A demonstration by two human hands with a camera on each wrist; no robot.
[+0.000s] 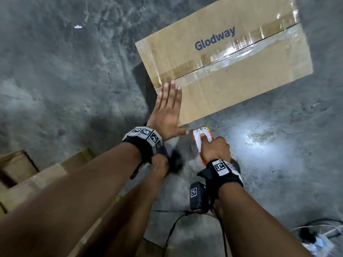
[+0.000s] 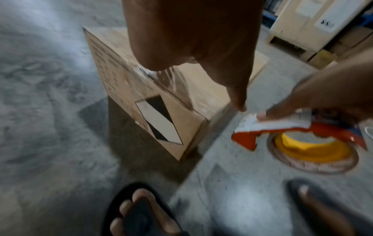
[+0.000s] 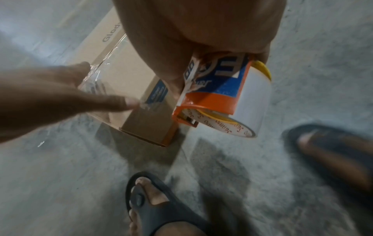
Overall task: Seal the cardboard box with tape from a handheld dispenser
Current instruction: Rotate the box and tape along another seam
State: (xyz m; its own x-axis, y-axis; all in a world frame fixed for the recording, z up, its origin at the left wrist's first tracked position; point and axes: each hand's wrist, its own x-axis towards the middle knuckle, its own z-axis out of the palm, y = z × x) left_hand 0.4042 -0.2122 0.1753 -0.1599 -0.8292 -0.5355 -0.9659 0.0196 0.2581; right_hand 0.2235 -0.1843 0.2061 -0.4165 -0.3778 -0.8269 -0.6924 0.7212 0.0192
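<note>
On concrete floor [image 1: 55, 71], taped cardboard box [image 1: 241, 86] closed, left hand [image 1: 167, 112] flat, right hand [image 1: 215, 149] holding dispenser [image 1: 202, 138]

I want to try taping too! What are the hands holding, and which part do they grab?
The right hand grips the tape dispenser by its top, forefinger stretched along it. The left hand holds nothing; it lies flat on the cardboard box.

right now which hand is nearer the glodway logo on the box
Left. The left hand lies flat on the box top, fingers at the taped seam below the logo; the right hand grips the dispenser beside the box.
</note>
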